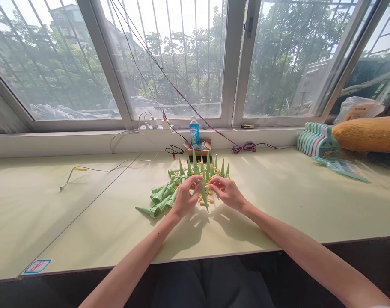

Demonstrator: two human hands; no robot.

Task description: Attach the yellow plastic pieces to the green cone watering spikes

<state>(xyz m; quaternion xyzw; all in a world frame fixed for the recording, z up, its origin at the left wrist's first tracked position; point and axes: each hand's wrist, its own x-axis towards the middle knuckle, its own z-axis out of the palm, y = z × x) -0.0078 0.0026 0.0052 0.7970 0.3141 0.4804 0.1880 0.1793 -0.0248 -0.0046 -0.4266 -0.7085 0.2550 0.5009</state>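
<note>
Left hand [186, 196] is pinching a green cone [204, 199] at its upper end, the long axis pointing between five and six o'clock. Right hand [226, 191] is hovering nearby, toward three o'clock, bunched narrow; whether it is holding anything cannot be told.

The person over there is wearing dark trousers [182, 284], a blue-black cloth that is showing soft, shadowy folds over the thighs. Both the left forearm [143, 256] and the right forearm [297, 244] are going bare, slim and smooth, each narrowing toward the wrist. A small dark spot [159, 234] is marking the left one. The left hand [186, 197] and right hand [228, 194] are showing bare skin too, with slender fingers. Something pale, perhaps a sleeve edge [385, 306], is just peeking out near the right elbow.
</note>
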